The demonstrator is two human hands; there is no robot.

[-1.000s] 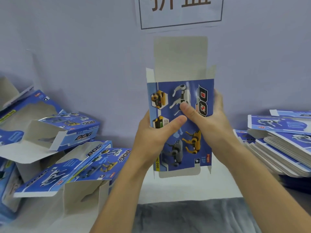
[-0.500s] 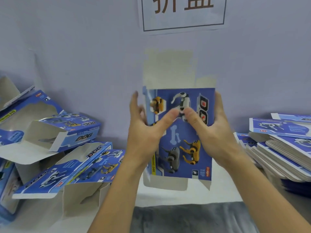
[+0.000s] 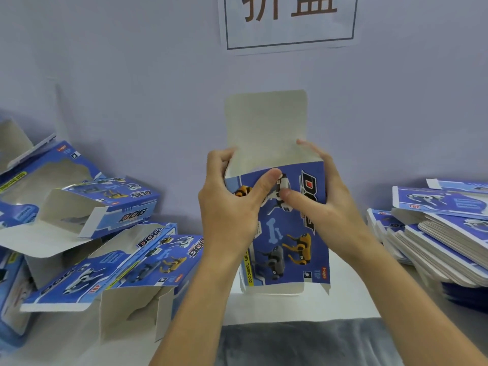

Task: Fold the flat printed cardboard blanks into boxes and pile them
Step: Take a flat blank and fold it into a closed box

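A white tabletop (image 3: pixel 277 307) stretches below a pale wall bearing a framed paper sign (image 3: pixel 289 21). On its left lies a loose heap of folded boxes (image 3: pixel 105 233); on its right, a stack of flat blanks (image 3: pixel 443 244). Held upright above the middle is a blue printed box (image 3: pixel 285 233), its plain top flap (image 3: pixel 266 128) standing up. The left hand (image 3: pixel 227 215) grips the box's left edge, thumb on the front; the right hand (image 3: pixel 324 207) clasps the right edge, thumb pressed beside it
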